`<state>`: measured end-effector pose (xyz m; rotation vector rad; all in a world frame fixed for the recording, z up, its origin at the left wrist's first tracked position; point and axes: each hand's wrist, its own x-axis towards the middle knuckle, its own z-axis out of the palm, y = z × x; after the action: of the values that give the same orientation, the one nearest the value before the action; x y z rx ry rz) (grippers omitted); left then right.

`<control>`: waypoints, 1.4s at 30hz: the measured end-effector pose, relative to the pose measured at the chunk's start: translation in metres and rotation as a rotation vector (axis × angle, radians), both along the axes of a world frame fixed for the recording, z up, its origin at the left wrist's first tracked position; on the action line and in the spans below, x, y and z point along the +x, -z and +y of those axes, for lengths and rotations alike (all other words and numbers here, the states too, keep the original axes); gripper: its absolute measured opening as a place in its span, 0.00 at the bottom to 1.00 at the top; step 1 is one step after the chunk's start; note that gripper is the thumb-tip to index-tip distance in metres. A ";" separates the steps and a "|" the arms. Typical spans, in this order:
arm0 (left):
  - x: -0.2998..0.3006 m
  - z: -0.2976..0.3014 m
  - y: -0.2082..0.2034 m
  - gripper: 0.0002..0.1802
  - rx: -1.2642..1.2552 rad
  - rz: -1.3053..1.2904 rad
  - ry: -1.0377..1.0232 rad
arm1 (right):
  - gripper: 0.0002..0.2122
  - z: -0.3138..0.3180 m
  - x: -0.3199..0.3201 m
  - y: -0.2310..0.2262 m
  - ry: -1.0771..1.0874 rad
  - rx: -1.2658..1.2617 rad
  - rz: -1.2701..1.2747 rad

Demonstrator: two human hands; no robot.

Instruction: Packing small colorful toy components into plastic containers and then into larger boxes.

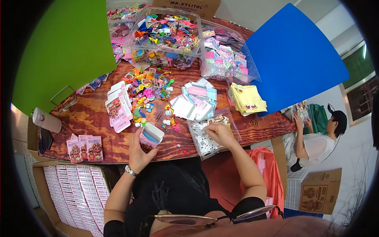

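My left hand (138, 154) is wrapped round a small pink carton (148, 144), with its flaps up and something blue showing inside. Over at the right, my right hand (222, 135) reaches into a shallow clear tray (238, 130) near the table's front edge. White, black-specked pieces (202, 143) fill much of that tray. The fingers of this hand are pinched together; whatever is between them cannot be made out. Between and beyond my hands lie a heap of small colourful plastic toys (148, 90) and a spread of pale cards (193, 103).
Flattened pink cartons (118, 108) lie left of the toys, filled-looking pink boxes (90, 148) nearer me. Yellow packets (248, 98) sit right. Clear bins (199, 35) stand behind, flanked by green (67, 51) and blue (296, 59) panels. A co-worker (319, 138) sits at far right.
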<state>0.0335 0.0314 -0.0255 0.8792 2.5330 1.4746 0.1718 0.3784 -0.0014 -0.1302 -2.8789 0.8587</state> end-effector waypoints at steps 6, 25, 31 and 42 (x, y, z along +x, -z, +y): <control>0.000 0.002 -0.001 0.49 0.012 0.036 0.016 | 0.08 0.011 0.006 -0.002 0.119 -0.298 -0.297; 0.002 0.004 0.001 0.45 0.050 0.058 0.039 | 0.13 0.021 0.008 0.002 0.402 -0.073 -0.066; 0.002 0.003 0.000 0.45 0.054 0.052 0.045 | 0.20 0.012 -0.007 0.021 0.591 -0.035 -0.267; 0.009 0.015 0.005 0.43 0.076 0.178 0.019 | 0.06 -0.070 -0.024 -0.076 0.234 -0.308 0.076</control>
<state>0.0422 0.0461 -0.0308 1.0886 2.5970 1.5627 0.1479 0.3087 0.0745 -0.4447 -2.5751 1.2192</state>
